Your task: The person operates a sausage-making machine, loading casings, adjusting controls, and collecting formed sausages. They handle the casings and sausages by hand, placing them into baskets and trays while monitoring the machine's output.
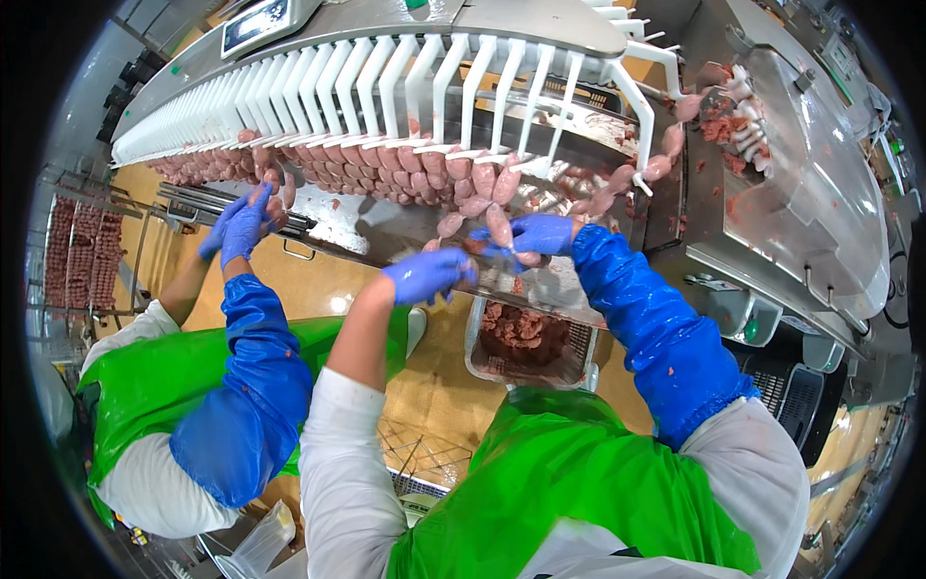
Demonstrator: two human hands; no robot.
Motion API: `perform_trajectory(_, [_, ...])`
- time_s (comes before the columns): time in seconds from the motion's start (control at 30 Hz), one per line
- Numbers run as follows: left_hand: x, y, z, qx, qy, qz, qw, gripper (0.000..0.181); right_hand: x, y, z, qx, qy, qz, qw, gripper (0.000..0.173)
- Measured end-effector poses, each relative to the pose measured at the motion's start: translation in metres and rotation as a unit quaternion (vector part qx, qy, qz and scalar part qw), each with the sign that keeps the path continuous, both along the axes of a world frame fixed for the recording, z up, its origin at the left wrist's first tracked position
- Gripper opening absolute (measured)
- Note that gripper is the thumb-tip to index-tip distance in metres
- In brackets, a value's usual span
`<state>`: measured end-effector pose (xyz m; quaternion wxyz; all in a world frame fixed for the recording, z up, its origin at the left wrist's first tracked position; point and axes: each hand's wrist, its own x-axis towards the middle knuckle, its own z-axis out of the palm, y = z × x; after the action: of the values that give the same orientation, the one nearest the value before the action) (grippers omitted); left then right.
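My right hand [541,235], in a purple-blue glove, holds a string of linked raw sausages [499,224]; part of the string passes in front of its fingers. My left hand [428,276], also gloved, is just left of it with curled fingers, blurred. Whether it grips anything cannot be made out. Some reddish meat shows between the two hands. Above them, rows of sausage links [391,163] hang from white plastic hooks [452,87] on a curved conveyor. More links [657,168] run from the hook at the right end towards the machine's outlet.
To the left, a co-worker's gloved hands [246,217] touch hanging links. Below my hands, a crate [474,340] contains ground meat [524,333]. A steel machine [788,210], smeared with meat, stands at right. Racked sausages [83,253] hang at far left.
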<state>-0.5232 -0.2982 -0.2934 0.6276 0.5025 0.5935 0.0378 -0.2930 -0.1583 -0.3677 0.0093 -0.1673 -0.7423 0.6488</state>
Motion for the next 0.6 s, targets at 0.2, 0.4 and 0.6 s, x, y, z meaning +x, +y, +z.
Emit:
perform_trajectory(0.2, [0.035,0.04,0.013,0.073,-0.042,0.035,0.996,0.042,-0.015,-0.02,0.025,0.121,-0.046,-0.068,0.989,0.035])
perform_trajectory(0.4, [0.047,0.022,0.011,0.099,0.02,0.095,0.99,0.039,0.013,-0.021,0.033,-0.074,-0.109,-0.008,0.991,0.03])
perform_trajectory(0.6, [0.075,-0.033,-0.024,0.247,0.006,0.196,0.949,0.026,-0.025,-0.053,-0.033,-0.409,0.154,-0.167,0.884,0.034])
